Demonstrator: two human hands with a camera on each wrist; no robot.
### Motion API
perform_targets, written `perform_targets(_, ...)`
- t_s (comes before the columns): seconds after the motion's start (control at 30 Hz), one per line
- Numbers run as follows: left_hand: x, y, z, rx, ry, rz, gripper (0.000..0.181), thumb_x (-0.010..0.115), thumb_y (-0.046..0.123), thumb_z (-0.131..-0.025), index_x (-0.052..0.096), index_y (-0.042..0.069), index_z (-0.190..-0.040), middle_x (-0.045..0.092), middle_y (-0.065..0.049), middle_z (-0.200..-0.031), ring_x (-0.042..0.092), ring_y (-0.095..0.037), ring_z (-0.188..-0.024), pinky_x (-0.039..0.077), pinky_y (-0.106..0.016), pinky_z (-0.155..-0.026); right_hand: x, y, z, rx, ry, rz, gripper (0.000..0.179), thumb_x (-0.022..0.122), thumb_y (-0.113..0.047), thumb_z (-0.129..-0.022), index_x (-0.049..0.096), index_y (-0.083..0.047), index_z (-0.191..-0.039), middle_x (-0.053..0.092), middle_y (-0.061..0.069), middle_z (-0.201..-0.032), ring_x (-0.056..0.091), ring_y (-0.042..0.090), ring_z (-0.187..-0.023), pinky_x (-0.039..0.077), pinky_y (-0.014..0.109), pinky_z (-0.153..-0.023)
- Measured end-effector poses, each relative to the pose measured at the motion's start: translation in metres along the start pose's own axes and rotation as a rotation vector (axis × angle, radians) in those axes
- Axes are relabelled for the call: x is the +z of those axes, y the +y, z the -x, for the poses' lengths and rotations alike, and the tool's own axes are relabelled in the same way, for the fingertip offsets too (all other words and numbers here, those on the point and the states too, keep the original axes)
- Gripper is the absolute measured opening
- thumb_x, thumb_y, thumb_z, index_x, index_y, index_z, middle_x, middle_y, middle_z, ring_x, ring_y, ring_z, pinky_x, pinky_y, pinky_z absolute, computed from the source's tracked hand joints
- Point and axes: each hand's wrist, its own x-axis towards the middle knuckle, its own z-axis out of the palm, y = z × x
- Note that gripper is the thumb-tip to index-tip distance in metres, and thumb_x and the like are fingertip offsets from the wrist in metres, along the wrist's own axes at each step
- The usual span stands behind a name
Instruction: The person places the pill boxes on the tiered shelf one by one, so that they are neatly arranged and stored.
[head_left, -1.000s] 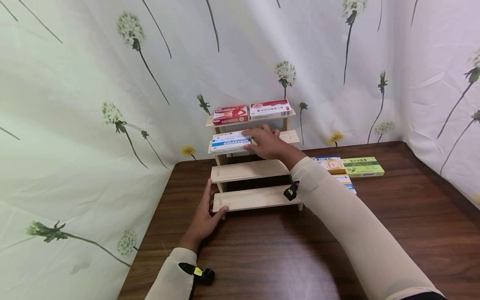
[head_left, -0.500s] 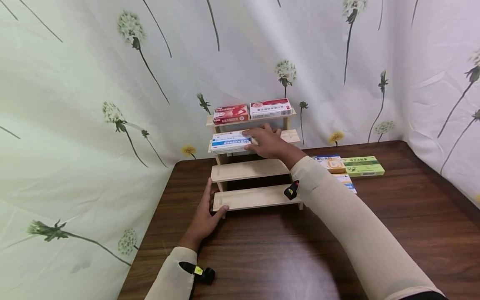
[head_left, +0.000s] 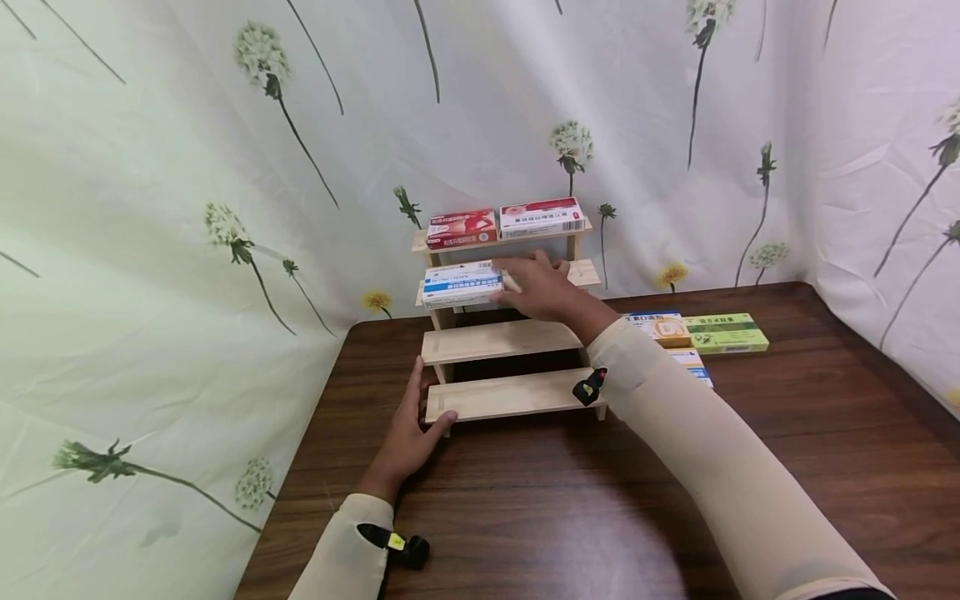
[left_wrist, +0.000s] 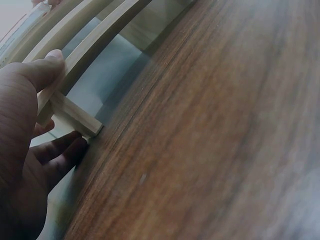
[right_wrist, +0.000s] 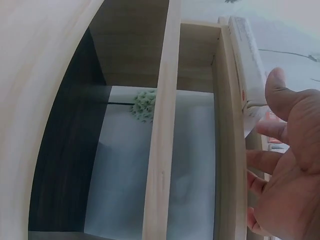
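Note:
A wooden step rack (head_left: 510,396) with several tiers stands on the table. My left hand (head_left: 406,437) grips its lower left end, thumb over the front edge of the lowest step, fingers around the side; the left wrist view shows the fingertips by the rack's leg. On the second tier from the top lies a blue-and-white medicine box (head_left: 461,284), at the left end. My right hand (head_left: 542,287) is at that box's right end, thumb and fingers spread. In the right wrist view, the thumb (right_wrist: 278,92) looks slightly apart from the white box (right_wrist: 246,62).
A red medicine box (head_left: 461,228) and a red-and-white one (head_left: 542,217) lie on the top tier. Right of the rack are an orange-and-blue box (head_left: 663,328), a green box (head_left: 726,333) and a partly hidden white-yellow-blue box (head_left: 693,367). A flower-print curtain (head_left: 480,133) hangs behind.
My right hand has shifted slightly to the right, off the end of the blue-and-white medicine box, which stays in place. The left hand has not moved.

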Motion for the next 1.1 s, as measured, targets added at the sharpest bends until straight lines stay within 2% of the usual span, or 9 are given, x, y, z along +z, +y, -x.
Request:
perform_targets(0.1, 0.0, -0.001, 0.0, 0.0, -0.005, -0.007, 0.106, 0.075, 0.026, -0.106, -0.003, 0.034, -0.177, 0.04, -0.025, -0.17, 0.062, -0.045, -0.139, 0.06, -0.039, -0.096, -0.001, 0.002, 0.005, -0.005, 0.024, -0.015, 0.069, 0.074, -0.044, -0.105, 0.048, -0.028, -0.167, 0.053, -0.002, -0.168, 0.034, 0.036, -0.14, 0.012, 0.068, -0.109)
perform_targets(0.3, 0.0, 0.001, -0.001, -0.006, 0.0, -0.016, 0.106, 0.076, 0.026, -0.106, -0.002, 0.033, -0.178, 0.041, -0.025, -0.17, 0.062, -0.045, -0.14, 0.058, -0.05, -0.102, -0.008, 0.004, 0.018, 0.017, 0.047, -0.053, 0.071, 0.077, -0.044, -0.103, 0.05, -0.024, -0.166, 0.053, 0.005, -0.168, 0.027, 0.036, -0.156, 0.009, 0.07, -0.116)
perform_targets(0.47, 0.0, 0.001, 0.0, -0.007, -0.001, -0.013, 0.105, 0.076, 0.025, -0.106, -0.001, 0.027, -0.178, 0.041, -0.026, -0.17, 0.063, -0.045, -0.138, 0.059, -0.049, -0.1, -0.013, 0.012, 0.029, 0.008, 0.077, -0.058, 0.071, 0.078, -0.043, -0.103, 0.052, -0.019, -0.165, 0.053, 0.011, -0.167, 0.028, 0.036, -0.157, 0.005, 0.072, -0.119)
perform_targets(0.77, -0.001, 0.002, 0.001, -0.01, -0.005, -0.002, 0.106, 0.076, 0.024, -0.106, -0.001, 0.032, -0.178, 0.041, -0.025, -0.169, 0.063, -0.044, -0.138, 0.06, -0.045, -0.098, -0.016, 0.031, 0.047, -0.074, 0.181, -0.073, 0.067, 0.081, -0.032, -0.101, 0.056, -0.012, -0.16, 0.056, 0.016, -0.162, 0.033, 0.04, -0.155, 0.008, 0.072, -0.116)
perform_targets(1.1, 0.0, 0.002, 0.0, -0.007, -0.002, -0.009, 0.106, 0.076, 0.025, -0.106, -0.002, 0.03, -0.178, 0.041, -0.026, -0.169, 0.061, -0.046, -0.141, 0.056, -0.054, -0.105, -0.025, 0.047, 0.063, -0.12, 0.256, -0.079, 0.062, 0.081, -0.024, -0.101, 0.059, -0.011, -0.158, 0.056, 0.016, -0.163, 0.037, 0.042, -0.154, 0.016, 0.072, -0.112)
